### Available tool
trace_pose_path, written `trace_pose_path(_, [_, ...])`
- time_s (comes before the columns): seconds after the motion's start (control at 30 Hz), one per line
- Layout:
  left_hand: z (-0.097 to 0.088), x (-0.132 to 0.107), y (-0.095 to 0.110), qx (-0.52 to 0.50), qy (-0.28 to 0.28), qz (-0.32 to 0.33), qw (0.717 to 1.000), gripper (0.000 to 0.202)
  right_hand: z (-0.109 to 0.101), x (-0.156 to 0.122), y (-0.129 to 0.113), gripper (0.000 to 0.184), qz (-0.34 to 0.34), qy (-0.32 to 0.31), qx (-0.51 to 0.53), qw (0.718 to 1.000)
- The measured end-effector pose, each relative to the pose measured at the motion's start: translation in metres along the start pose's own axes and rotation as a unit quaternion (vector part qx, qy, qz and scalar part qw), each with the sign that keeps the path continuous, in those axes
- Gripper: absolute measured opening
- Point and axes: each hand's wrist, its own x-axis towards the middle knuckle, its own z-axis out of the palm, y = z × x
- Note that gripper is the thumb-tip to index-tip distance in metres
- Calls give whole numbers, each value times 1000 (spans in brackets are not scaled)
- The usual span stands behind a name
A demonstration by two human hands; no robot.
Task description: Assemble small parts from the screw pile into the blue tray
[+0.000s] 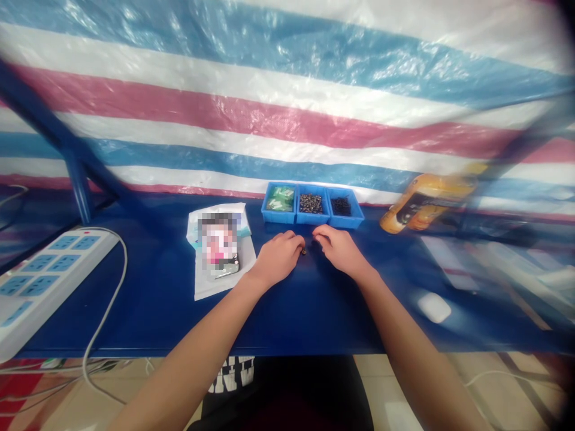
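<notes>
My left hand [279, 258] is closed in a pinch, low over the blue table [287, 323]. At its fingertips shows a small brownish metal piece [303, 251], too small to name. Close by on the right, my right hand [338, 248] has thumb and forefinger pressed together; whatever they hold, if anything, cannot be made out. Just beyond both hands stand three joined blue bins. The left bin [265, 211] has green and white packets in it, the middle bin [308, 219] small metal parts, and the right bin [345, 221] thin black pieces like screws.
On the left lie a white power strip [49, 263] with its cable and a phone [228, 268] on white plastic packaging [204, 287]. Orange bottles [417, 200] lie at the right, near a white rounded case [433, 307]. A striped plastic sheet [269, 114] hangs behind the table.
</notes>
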Motion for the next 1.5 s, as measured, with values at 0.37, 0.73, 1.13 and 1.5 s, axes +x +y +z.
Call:
trace_pose_path(0.37, [0, -1, -1, 7, 0, 0, 1000, 24, -6, -2, -15, 34, 63, 41, 54, 996])
trace_pose_path(0.73, [-1, 0, 0, 9, -10, -1, 1000, 28, -6, 5, -20, 45, 181, -7, 509, 841])
trace_pose_path(1.13, [-6, -2, 3, 8, -17, 5, 1000, 25, -9, 5, -16, 41, 208, 7, 495, 844])
trace_pose_path(1.5, [-1, -2, 2, 26, 0, 3, 1000, 22, -3, -2, -17, 41, 104, -56, 131, 984])
